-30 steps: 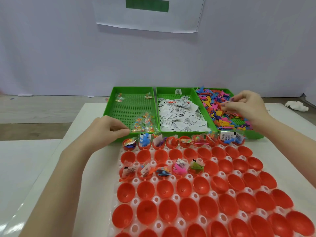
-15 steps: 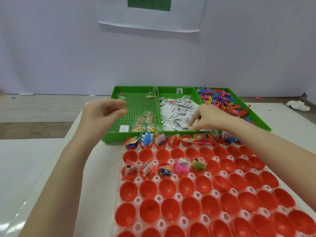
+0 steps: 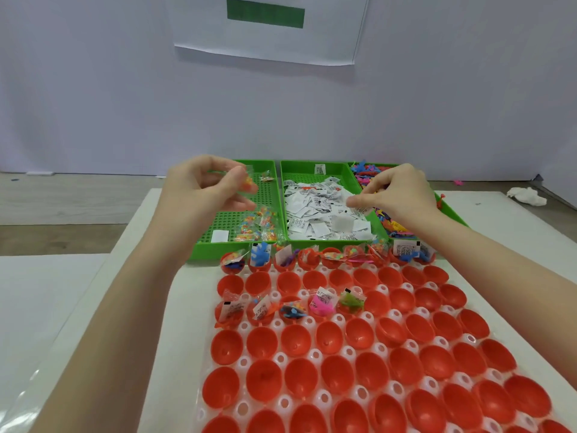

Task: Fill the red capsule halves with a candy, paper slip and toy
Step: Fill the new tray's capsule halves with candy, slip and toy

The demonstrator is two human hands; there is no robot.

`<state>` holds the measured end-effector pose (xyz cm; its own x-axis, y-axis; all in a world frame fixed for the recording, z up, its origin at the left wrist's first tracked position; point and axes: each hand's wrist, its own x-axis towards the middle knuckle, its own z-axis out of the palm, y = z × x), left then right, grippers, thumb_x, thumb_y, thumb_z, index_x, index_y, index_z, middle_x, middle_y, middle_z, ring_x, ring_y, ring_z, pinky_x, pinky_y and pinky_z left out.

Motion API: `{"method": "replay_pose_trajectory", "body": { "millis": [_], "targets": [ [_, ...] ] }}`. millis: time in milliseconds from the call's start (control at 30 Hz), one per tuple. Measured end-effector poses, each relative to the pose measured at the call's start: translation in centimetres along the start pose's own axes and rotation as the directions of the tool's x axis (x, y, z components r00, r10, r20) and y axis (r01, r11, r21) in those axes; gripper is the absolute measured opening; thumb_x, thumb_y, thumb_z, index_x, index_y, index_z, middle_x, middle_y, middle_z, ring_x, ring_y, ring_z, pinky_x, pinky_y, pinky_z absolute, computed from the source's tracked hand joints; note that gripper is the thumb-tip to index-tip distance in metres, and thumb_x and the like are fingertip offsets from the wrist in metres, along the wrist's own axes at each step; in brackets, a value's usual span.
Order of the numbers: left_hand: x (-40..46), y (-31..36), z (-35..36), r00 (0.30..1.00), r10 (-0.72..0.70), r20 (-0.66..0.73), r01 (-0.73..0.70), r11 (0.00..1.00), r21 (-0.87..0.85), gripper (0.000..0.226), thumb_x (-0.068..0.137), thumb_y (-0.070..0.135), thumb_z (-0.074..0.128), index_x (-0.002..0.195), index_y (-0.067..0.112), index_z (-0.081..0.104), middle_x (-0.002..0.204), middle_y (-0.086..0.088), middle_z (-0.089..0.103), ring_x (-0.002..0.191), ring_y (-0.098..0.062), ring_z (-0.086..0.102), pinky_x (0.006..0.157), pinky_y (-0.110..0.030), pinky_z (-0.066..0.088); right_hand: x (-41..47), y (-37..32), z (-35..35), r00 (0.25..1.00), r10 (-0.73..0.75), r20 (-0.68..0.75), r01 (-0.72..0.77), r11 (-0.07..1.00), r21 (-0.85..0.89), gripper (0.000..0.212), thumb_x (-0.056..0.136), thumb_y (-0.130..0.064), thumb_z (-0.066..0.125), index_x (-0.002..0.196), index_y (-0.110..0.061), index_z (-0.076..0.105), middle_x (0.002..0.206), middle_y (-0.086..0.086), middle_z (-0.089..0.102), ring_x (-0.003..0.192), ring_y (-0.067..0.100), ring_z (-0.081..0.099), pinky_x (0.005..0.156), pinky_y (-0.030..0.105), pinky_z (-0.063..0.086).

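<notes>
Head view: my left hand (image 3: 203, 185) pinches a candy packet (image 3: 248, 182) above the left green tray (image 3: 268, 165). My right hand (image 3: 396, 195) has its grip pinching a paper slip (image 3: 359, 210) over the middle tray (image 3: 331, 242). Red capsule halves (image 3: 327, 339) fill the counter (image 3: 140, 292) below.

Bright, even, diffuse light, soft faint shadows, glare on plastic sheet (image 3: 18, 404) at 7 o'clock, wide-angle bowing at edges, slight motion blur on hands
</notes>
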<state>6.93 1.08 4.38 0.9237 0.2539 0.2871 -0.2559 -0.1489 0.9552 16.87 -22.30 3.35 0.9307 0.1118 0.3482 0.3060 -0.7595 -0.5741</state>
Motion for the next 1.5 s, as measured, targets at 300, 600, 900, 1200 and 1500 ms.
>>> {"method": "replay_pose_trajectory", "body": {
  "millis": [300, 600, 900, 1200, 1500],
  "targets": [
    [-1.9, 1.2, 4.5, 0.961, -0.179, 0.211, 0.209, 0.97, -0.127, 0.008, 0.089, 0.013, 0.057, 0.093, 0.011, 0.064, 0.078, -0.002, 0.073, 0.066, -0.009, 0.069, 0.065, -0.012, 0.053, -2.3, -2.3, -1.5, 0.96, 0.265, 0.093, -0.272, 0.793, 0.546, 0.013, 0.075, -0.023, 0.074, 0.079, -0.011, 0.07, 0.044, -0.013, 0.046, 0.038, -0.002, 0.04, 0.048, 0.009, 0.035],
    [-3.4, 2.9, 6.2, 0.832, -0.23, 0.504, 0.465, 0.785, -0.41, 0.035, 0.089, 0.021, 0.055, 0.101, -0.011, 0.056, 0.102, -0.02, 0.063, 0.078, -0.019, 0.071, 0.063, -0.013, 0.053, -7.9, -6.5, -3.3, 0.989, 0.096, 0.113, -0.148, 0.665, 0.732, 0.009, 0.073, -0.023, 0.07, 0.072, -0.014, 0.068, 0.043, -0.016, 0.056, 0.038, -0.005, 0.047, 0.045, 0.004, 0.034],
    [-4.1, 2.7, 6.9, 0.898, -0.161, 0.41, 0.261, 0.945, -0.199, 0.018, 0.084, 0.001, 0.062, 0.096, 0.015, 0.059, 0.066, 0.001, 0.071, 0.073, -0.013, 0.071, 0.074, -0.017, 0.055, -8.8, -5.1, -4.7, 0.981, 0.04, 0.188, -0.179, 0.537, 0.824, 0.028, 0.098, -0.017, 0.036, 0.103, -0.012, 0.064, 0.057, -0.012, 0.052, 0.05, 0.004, 0.043, 0.054, 0.015, 0.045],
    [-4.9, 3.4, 7.4, 0.849, -0.102, 0.519, 0.254, 0.939, -0.23, 0.027, 0.084, -0.001, 0.06, 0.089, 0.014, 0.038, 0.063, -0.003, 0.069, 0.059, -0.014, 0.068, 0.066, -0.016, 0.054, -10.2, -4.7, -5.7, 0.98, -0.065, 0.19, -0.109, 0.625, 0.773, 0.05, 0.07, -0.034, 0.053, 0.119, -0.027, 0.051, 0.102, -0.013, 0.071, 0.106, 0.009, 0.06, 0.091, 0.032, 0.04],
    [-4.6, 4.0, 5.7, 0.738, -0.003, 0.675, 0.185, 0.963, -0.198, 0.025, 0.08, 0.0, 0.056, 0.089, 0.012, 0.036, 0.065, -0.003, 0.067, 0.069, -0.018, 0.07, 0.064, -0.017, 0.054, -10.6, -4.9, -5.7, 0.959, -0.158, 0.235, -0.065, 0.686, 0.725, 0.057, 0.076, -0.024, 0.054, 0.131, -0.027, 0.039, 0.095, -0.008, 0.073, 0.102, -0.001, 0.062, 0.082, 0.008, 0.046]
  ]
}}
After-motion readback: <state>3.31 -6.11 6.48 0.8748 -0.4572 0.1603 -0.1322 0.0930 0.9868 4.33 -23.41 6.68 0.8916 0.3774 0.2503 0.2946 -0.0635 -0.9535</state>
